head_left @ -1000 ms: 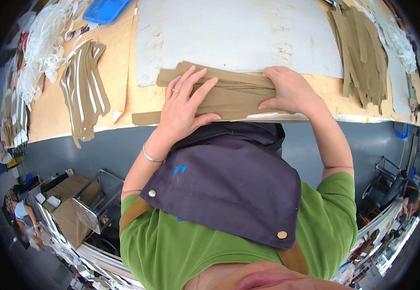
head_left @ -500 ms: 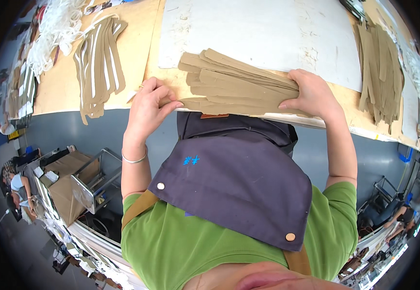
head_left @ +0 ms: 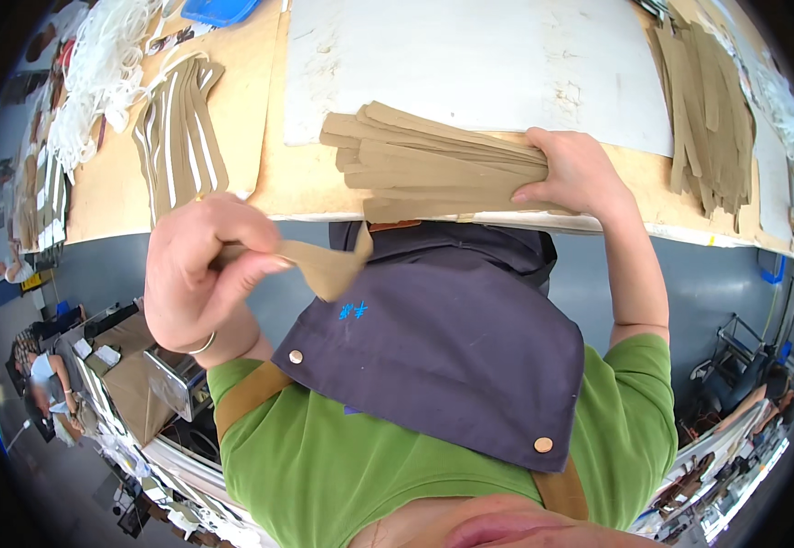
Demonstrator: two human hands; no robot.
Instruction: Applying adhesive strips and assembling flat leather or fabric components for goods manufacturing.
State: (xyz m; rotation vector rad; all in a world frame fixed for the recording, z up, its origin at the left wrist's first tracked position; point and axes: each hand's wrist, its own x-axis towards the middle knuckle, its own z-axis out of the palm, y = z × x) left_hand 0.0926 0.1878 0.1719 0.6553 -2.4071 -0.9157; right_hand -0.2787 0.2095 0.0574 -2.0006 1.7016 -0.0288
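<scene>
My left hand [head_left: 210, 269] pinches one end of a tan fabric strip [head_left: 324, 268], which bends in the air in front of my apron, off the table's near edge. The stack of tan strips [head_left: 443, 160] lies fanned out along that edge. Over the stack's right end my right hand [head_left: 575, 173] is closed, thumb on the near side and fingers on the far side. Beyond my left hand lies a bundle of tan strips with white lines [head_left: 178, 137], its lower end hidden by the hand.
A white sheet [head_left: 479, 64] covers the table's middle. More tan strips [head_left: 708, 119] hang together at the right. White cords [head_left: 109, 82] are heaped at the far left, near a blue tray [head_left: 219, 9]. A metal-framed cart [head_left: 178, 379] stands behind me on the left; people work farther off.
My left hand has pulled a strip away from the stack, moving left and toward me. My right hand stays on the stack's right end. A blue tray has come into view at the top.
</scene>
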